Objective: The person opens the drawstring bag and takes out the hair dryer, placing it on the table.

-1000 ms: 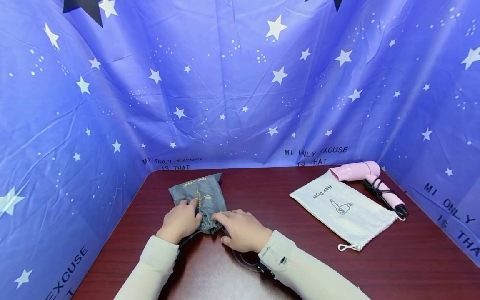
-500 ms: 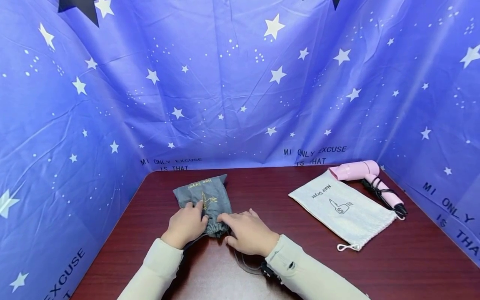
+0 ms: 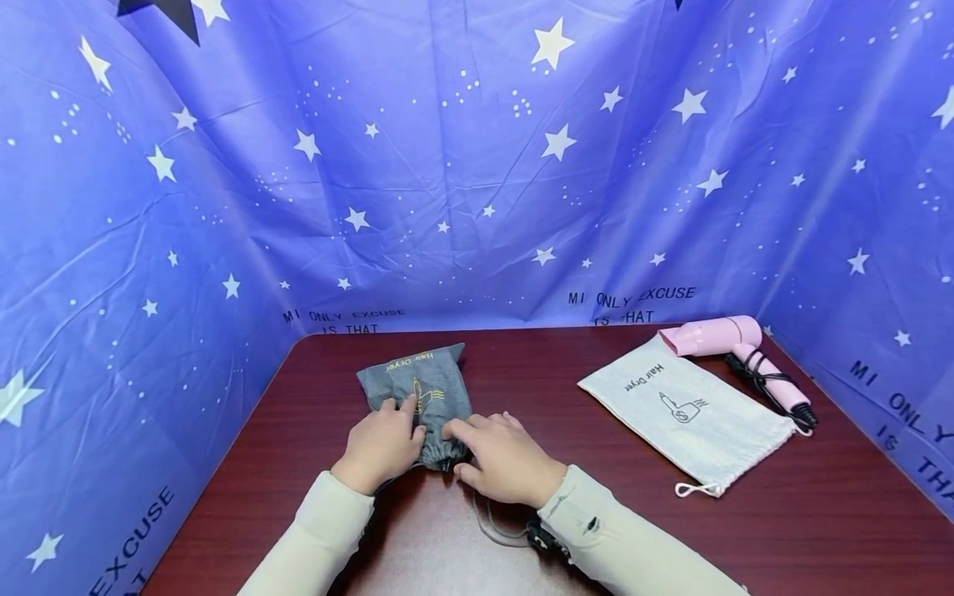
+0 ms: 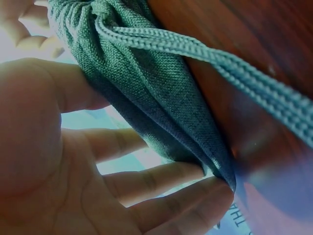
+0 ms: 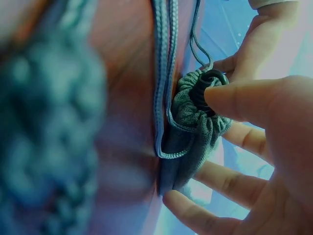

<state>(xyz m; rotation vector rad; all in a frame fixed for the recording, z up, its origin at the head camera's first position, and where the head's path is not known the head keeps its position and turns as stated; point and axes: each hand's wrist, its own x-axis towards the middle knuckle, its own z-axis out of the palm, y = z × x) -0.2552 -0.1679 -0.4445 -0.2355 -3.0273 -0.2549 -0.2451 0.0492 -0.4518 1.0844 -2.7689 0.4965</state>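
Observation:
A grey drawstring pouch point(image 3: 447, 381) printed "Hair Dryer" in yellow lies on the table, its gathered mouth towards me. My left hand point(image 3: 380, 443) rests on its left side, and in the left wrist view the extended fingers point(image 4: 161, 181) lie along the cloth. On the right side is my right hand point(image 3: 510, 463), fingers spread over the pouch. Its thumb point(image 5: 244, 98) touches the puckered mouth in the right wrist view. A black ribbed cord end point(image 5: 199, 93) shows in that mouth. Grey drawstrings point(image 5: 160, 88) trail from both sides.
To the right lies a flat white drawstring pouch point(image 3: 671, 414). Partly over its far corner is a pink hair dryer point(image 3: 711, 335) with its black cord wrapped round the handle. A blue star-printed curtain point(image 3: 462, 165) borders the dark red table point(image 3: 537, 372) behind and at both sides.
The grey pouch has slid a little to the right on the table, and both hands have moved with it. The white pouch and pink hair dryer lie as before.

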